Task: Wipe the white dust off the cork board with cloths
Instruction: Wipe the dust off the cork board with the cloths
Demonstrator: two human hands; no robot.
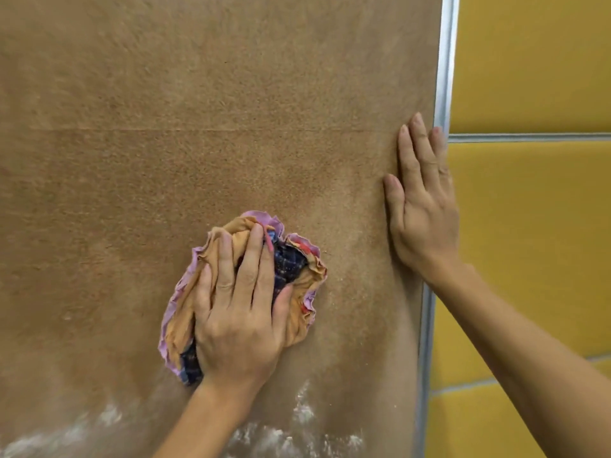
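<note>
Matt, grainy cork board [198, 127], crumpled cloth [297, 269], metal frame [444, 77].

Left grip [238, 312] lower centre of frame, fingers draped over a bunched cloth [299, 276] (orange, pink, dark plaid), thumb hooked into its right side, pressing it on the cork board [198, 127]. Right grip [423, 219] flat on the board at centre right, fingers straight and pointing up, just beside the metal frame [444, 77]. White dust [274, 438] streaked along the bottom edge of frame, below the cloth; faint haze right of it. Yellow panels [529, 61] fill the right side.
</note>
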